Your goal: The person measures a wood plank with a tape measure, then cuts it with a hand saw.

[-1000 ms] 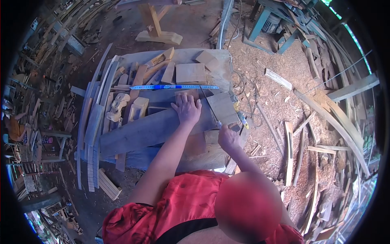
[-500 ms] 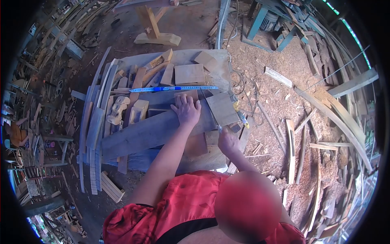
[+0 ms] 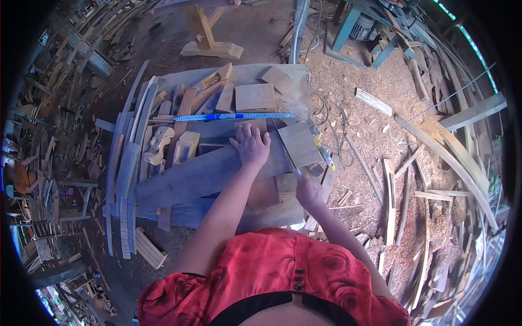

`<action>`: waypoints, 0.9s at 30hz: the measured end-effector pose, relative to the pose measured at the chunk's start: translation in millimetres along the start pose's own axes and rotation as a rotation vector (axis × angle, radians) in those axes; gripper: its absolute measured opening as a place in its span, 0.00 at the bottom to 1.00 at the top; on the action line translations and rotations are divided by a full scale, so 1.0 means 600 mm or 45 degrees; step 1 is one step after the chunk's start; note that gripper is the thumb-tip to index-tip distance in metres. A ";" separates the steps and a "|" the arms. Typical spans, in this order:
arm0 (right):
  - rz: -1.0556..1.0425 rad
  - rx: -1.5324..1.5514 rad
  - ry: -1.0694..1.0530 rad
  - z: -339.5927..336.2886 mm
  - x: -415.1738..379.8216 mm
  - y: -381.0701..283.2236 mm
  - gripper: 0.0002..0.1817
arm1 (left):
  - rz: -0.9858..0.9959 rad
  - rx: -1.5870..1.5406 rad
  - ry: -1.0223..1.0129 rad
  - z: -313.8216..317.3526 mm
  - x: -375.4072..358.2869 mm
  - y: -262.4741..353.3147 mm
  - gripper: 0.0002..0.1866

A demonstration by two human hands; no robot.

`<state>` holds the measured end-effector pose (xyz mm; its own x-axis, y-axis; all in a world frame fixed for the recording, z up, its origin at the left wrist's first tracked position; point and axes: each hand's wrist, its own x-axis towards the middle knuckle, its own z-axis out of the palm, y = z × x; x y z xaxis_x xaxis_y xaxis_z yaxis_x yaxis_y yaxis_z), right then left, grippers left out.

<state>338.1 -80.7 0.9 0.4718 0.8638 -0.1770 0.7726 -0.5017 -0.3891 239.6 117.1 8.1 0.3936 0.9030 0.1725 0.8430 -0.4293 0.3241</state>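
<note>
My left hand (image 3: pixel 253 146) lies palm down with its fingers spread on a long grey-brown plank (image 3: pixel 190 176) and a smaller wood piece (image 3: pixel 251 127) at its far edge. My right hand (image 3: pixel 310 194) is closed round the handle of a handsaw (image 3: pixel 290 157), with its narrow dark blade pointing away from me. The blade runs along the gap between the plank and a square wooden panel (image 3: pixel 300 145) on the right. Beyond my left hand, a blue-and-white ruler (image 3: pixel 263 115) lies across the wood with a blue pen (image 3: pixel 224 116) on it.
Wood offcuts (image 3: pixel 254 96) and a carved pale piece (image 3: pixel 159 145) lie on the low workbench (image 3: pixel 255 70). A yellow-handled tool (image 3: pixel 326 157) is at its right edge. Sawdust and long strips (image 3: pixel 389 201) cover the floor at right. A person (image 3: pixel 23 178) is far left.
My right hand and the handsaw have moved slightly back toward me and to the right. My left hand stays on the plank. The blurred round shape over the red shirt is gone.
</note>
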 end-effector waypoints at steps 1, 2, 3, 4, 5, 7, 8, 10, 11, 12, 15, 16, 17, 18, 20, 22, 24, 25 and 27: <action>0.049 -0.027 -0.042 -0.003 -0.034 0.009 0.09 | -0.003 0.005 -0.008 0.001 0.000 0.000 0.20; 0.097 -0.055 -0.084 -0.012 -0.066 0.015 0.09 | -0.009 0.009 -0.014 0.002 0.001 0.001 0.20; 0.087 -0.063 -0.087 -0.020 -0.079 0.019 0.09 | -0.021 0.006 -0.009 0.002 0.005 0.002 0.20; 0.093 -0.072 -0.108 -0.025 -0.091 0.021 0.08 | -0.019 0.014 -0.012 0.002 0.006 0.001 0.20; 0.106 -0.077 -0.129 -0.025 -0.100 0.021 0.08 | -0.010 0.023 -0.020 0.001 0.003 0.001 0.20; 0.050 -0.056 -0.099 -0.027 -0.060 0.005 0.08 | 0.001 0.023 -0.003 0.003 -0.001 0.000 0.20; -0.016 -0.039 -0.064 -0.028 -0.031 -0.004 0.09 | 0.006 0.023 0.023 0.004 0.001 0.001 0.20; -0.048 -0.038 0.004 -0.007 0.021 -0.014 0.08 | 0.016 0.013 0.040 0.005 0.000 0.000 0.19; -0.079 -0.040 0.070 0.002 0.033 -0.015 0.08 | 0.024 0.001 0.055 0.006 0.000 -0.001 0.19; -0.076 -0.035 0.072 0.001 0.025 -0.013 0.08 | 0.030 0.005 0.055 0.005 0.000 -0.002 0.19; -0.016 0.026 0.002 -0.015 -0.045 0.003 0.08 | 0.018 -0.006 0.048 0.004 -0.001 -0.001 0.19; 0.045 -0.031 -0.058 -0.018 -0.081 0.014 0.08 | 0.008 0.005 0.021 0.003 0.000 0.000 0.19; 0.104 -0.090 -0.116 -0.021 -0.095 0.020 0.08 | -0.004 0.016 -0.005 0.003 0.002 0.001 0.19; 0.104 -0.092 -0.121 -0.022 -0.092 0.019 0.08 | -0.008 0.015 -0.008 0.004 0.002 0.000 0.19; 0.068 -0.069 -0.021 -0.023 -0.078 0.013 0.09 | 0.022 0.028 0.051 0.006 0.000 0.001 0.19; 0.017 -0.012 0.048 0.004 -0.023 0.015 0.09 | 0.026 0.026 0.032 0.003 0.001 0.003 0.20; -0.046 0.016 0.082 0.006 0.020 -0.006 0.09 | 0.025 0.029 0.016 -0.002 0.000 0.004 0.20; -0.044 0.023 0.088 0.005 0.017 -0.007 0.09 | 0.017 0.021 -0.012 -0.006 0.001 0.004 0.20; -0.033 0.036 0.073 -0.003 0.000 0.000 0.09 | 0.011 0.007 -0.044 -0.008 -0.001 0.006 0.20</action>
<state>338.9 -81.0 2.2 0.4761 0.8719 -0.1149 0.7729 -0.4771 -0.4183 241.0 115.1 13.4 0.4133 0.8993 0.1429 0.8416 -0.4371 0.3172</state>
